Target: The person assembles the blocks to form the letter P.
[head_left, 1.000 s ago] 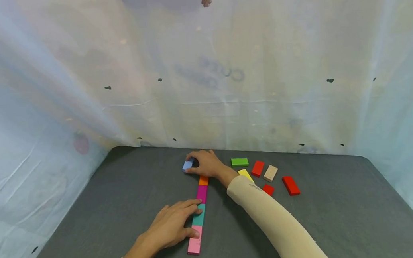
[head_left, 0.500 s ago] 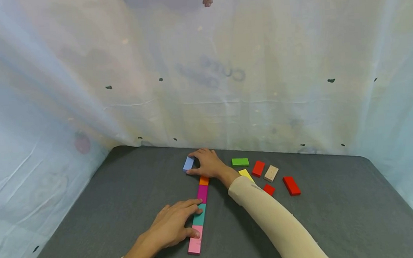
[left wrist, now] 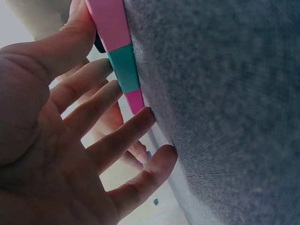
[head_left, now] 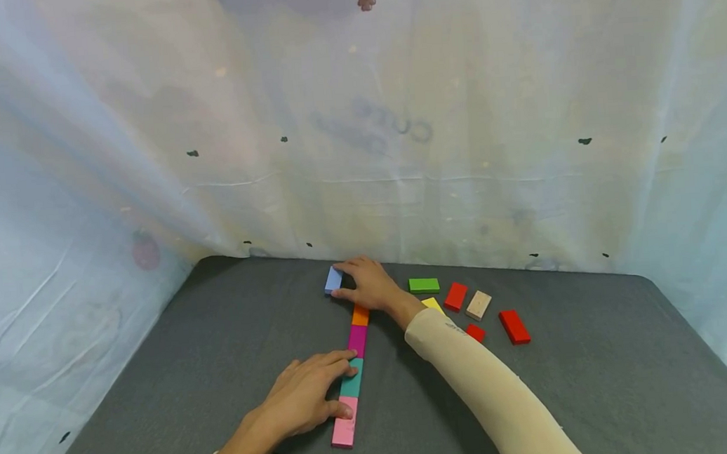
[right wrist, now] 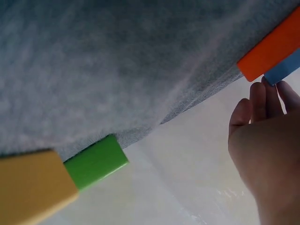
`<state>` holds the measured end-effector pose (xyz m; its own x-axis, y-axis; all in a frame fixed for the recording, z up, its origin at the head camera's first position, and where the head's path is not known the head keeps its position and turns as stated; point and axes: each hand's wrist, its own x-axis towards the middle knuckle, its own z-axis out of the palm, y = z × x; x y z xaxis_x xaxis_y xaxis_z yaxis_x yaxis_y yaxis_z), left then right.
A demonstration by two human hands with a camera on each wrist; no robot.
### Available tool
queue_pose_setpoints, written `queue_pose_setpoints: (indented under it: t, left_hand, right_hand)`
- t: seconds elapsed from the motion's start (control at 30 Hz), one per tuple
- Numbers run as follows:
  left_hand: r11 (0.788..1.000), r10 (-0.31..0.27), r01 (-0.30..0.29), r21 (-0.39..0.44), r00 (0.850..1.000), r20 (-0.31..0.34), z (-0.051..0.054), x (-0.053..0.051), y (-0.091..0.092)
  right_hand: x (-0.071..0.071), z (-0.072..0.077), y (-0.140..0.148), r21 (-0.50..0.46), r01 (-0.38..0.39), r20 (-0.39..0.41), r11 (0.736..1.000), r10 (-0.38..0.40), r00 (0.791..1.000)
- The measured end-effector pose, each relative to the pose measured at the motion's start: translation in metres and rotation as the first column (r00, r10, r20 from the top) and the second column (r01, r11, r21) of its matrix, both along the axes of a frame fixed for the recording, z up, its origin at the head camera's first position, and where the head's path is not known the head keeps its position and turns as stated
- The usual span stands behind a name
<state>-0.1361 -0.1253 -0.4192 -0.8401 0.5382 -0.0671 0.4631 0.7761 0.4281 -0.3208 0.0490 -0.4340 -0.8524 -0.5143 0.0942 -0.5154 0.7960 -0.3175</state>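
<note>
At the row's far end, the right hand [head_left: 370, 283] pinches a light blue block [head_left: 333, 280] between thumb and fingers, just left of and beyond the orange block [head_left: 360, 315]. Below the orange one run a magenta block [head_left: 357, 340], a teal block [head_left: 351, 379] and a pink block [head_left: 343, 425], end to end. My left hand [head_left: 302, 393] rests along the row's left side, fingers spread and thumb on the pink block. The right wrist view shows fingertips against the blue block [right wrist: 283, 67] beside the orange block [right wrist: 272, 47].
Right of the row lie a green block [head_left: 423, 286], a yellow block [head_left: 433, 306], a plain wooden block [head_left: 479, 305] and several red blocks, one [head_left: 514, 327] farthest right. A pale curtain [head_left: 456, 108] hangs behind the grey table [head_left: 602, 379].
The right hand and the light blue block have moved slightly away from me, toward the table's far edge, uncovering more of the orange block. My left hand has stayed in place.
</note>
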Motion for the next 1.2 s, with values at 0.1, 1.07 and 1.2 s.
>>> queue_pose_setpoints:
  t: [0.1,1.07,1.2]
  left_hand:
    - [1.0,0.002,-0.002,0.0,1.0,0.005,0.0,0.0,0.0]
    - [0.999,0.032,-0.032,-0.015,0.999,0.034,0.0,-0.001,0.003]
    - [0.999,0.032,-0.032,-0.013,0.999,0.03,0.0,-0.001,0.003]
  right_hand:
    - [-0.001,0.0,0.001,-0.004,-0.008,-0.01,1.0,0.008,1.0]
    - [-0.004,0.003,0.055,-0.073,0.001,-0.067,0.997,-0.006,0.998]
    - [-0.005,0.002,0.062,-0.07,0.014,-0.069,0.997,-0.019,0.997]
